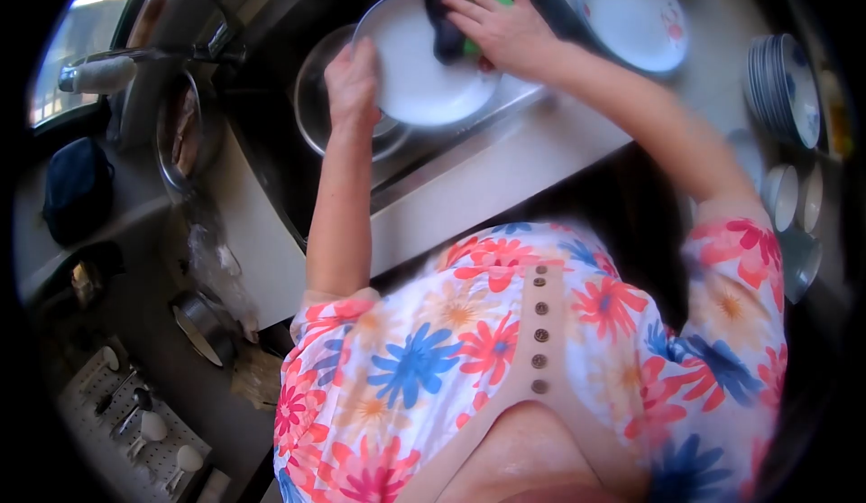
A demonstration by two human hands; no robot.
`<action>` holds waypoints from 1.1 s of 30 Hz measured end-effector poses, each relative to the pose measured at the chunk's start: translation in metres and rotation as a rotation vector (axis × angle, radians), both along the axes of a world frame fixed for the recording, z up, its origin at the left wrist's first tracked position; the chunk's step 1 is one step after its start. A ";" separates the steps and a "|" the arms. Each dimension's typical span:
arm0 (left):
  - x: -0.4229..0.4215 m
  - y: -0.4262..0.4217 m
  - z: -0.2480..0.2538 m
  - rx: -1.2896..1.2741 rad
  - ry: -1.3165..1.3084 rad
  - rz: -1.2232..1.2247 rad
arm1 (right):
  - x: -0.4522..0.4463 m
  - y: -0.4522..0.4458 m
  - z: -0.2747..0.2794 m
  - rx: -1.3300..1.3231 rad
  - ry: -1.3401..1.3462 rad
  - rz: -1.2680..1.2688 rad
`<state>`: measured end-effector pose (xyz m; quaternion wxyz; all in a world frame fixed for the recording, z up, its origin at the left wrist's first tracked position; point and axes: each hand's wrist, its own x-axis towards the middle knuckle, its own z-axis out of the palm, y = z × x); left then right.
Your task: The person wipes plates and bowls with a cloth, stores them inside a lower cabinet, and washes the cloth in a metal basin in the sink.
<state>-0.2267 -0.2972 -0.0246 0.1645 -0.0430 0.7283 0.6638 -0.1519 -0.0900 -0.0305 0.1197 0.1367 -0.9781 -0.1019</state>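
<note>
My left hand [353, 83] is closed on the left rim of a white plate [424, 92], which it holds tilted over the sink. Against the plate's upper right part, my right hand [501, 27] presses a dark, limp-looking cloth [444, 16] with green patches. Its fingers lie over the cloth, and motion blur hides the exact grip. Behind the held plate, a round metal basin [313, 97] shows partly in the sink.
Another white plate [631, 16] with a red pattern lies on the right counter. Farther right are a stack of plates [774, 88] and several bowls [781, 198]. A faucet [216, 47] reaches in from the left, near a pot [203, 327] and a perforated utensil rack [135, 413].
</note>
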 end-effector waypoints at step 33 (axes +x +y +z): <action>0.107 0.153 0.074 0.354 -0.114 -0.399 | 0.240 0.041 0.056 -2.036 -0.625 -0.591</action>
